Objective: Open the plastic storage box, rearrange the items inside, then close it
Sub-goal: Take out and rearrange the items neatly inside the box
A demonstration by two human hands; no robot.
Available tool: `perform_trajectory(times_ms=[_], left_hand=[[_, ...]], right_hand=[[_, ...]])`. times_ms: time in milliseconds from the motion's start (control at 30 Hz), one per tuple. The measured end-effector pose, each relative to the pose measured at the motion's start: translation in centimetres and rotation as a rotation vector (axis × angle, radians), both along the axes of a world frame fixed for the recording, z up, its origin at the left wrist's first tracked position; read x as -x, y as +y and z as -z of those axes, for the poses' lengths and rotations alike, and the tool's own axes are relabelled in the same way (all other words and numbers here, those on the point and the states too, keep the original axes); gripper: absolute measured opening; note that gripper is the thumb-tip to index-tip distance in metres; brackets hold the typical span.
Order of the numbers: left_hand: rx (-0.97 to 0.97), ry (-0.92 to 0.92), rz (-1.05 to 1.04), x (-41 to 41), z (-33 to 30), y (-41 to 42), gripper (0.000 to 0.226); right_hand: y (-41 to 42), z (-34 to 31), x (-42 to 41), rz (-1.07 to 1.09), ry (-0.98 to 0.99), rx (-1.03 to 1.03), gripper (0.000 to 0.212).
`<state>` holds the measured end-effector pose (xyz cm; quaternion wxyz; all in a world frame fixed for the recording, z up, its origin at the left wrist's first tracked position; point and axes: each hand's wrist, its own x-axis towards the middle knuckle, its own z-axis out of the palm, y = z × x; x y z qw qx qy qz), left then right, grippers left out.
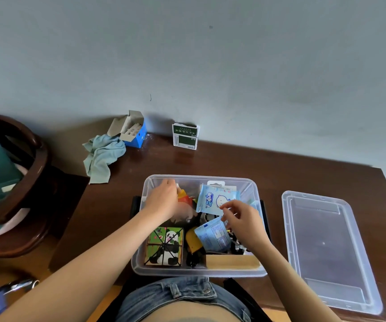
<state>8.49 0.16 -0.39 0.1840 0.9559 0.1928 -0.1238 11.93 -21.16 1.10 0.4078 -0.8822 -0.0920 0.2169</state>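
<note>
The clear plastic storage box (201, 271) stands open on the brown table in front of me. Its clear lid (326, 249) lies flat to the right. Inside are a panda picture-block puzzle (165, 246), a yellow and black toy (193, 242), a wooden block (232, 261) and two light blue wipe packets. My left hand (163, 201) reaches into the far left corner and grips a red and yellow item (183, 198). My right hand (242, 219) pinches the nearer blue packet (212, 237). The other packet (215, 199) leans at the back.
A blue-green cloth (102, 156), an open blue chalk box (132, 131) and a green and white carton (185, 135) sit at the table's far edge by the wall. A dark wooden chair (22, 182) stands to the left.
</note>
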Motion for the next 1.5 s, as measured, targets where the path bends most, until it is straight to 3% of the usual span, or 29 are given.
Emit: perform_trajectory(times_ms=[133,233,333,433,767,867,900,1000,1067,1233,1300,1400,1500], left_hand=[[-0.127,0.030,-0.016,-0.9,0.1,-0.1,0.016],[-0.111,-0.022,-0.059,-1.0,0.6,0.1,0.032],[0.041,0.011,-0.251,-1.7,1.2,0.0,0.048],[0.210,0.006,-0.394,-2.3,2.1,-0.4,0.044],[0.516,-0.553,-0.343,0.9,-0.6,0.5,0.026],[0.743,-0.633,-0.373,2.2,-2.4,0.9,0.022],[0.843,-0.653,-0.392,2.6,-3.0,0.9,0.022],[1.066,-0.685,-0.393,3.1,-4.6,0.2,0.018],[1.165,-0.688,-0.377,3.4,-5.1,-0.3,0.017],[1.531,-0.514,-0.423,3.9,-5.2,-1.2,0.024],[1.458,-0.378,-0.366,4.0,-4.9,-1.1,0.031],[0.974,-0.238,-0.245,4.1,-3.9,-0.5,0.049],[0.593,-0.241,-0.174,4.6,-2.3,-0.2,0.042]], right_hand=[[-0.3,0.3,0.3,-0.007,0.021,-0.004,0.014],[-0.1,0.5,0.7,-0.001,0.037,-0.015,0.013],[0.3,0.4,1.1,-0.015,0.048,-0.021,0.013],[0.5,0.2,1.2,-0.028,0.048,-0.031,0.012],[0.2,0.1,1.1,-0.025,0.061,-0.143,0.017],[1.3,0.0,1.2,-0.023,0.103,-0.272,0.009],[1.7,0.0,1.2,-0.030,0.129,-0.307,0.015],[2.7,-0.4,1.1,-0.100,0.261,-0.434,0.059],[3.1,-0.8,1.0,-0.125,0.320,-0.514,0.078],[2.2,-1.1,0.3,-0.205,0.392,-0.706,0.066],[1.2,-1.1,0.3,-0.234,0.442,-0.697,0.062],[-0.4,-0.7,0.5,-0.271,0.461,-0.567,0.059],[-1.1,-0.4,0.9,-0.328,0.473,-0.442,0.062]])
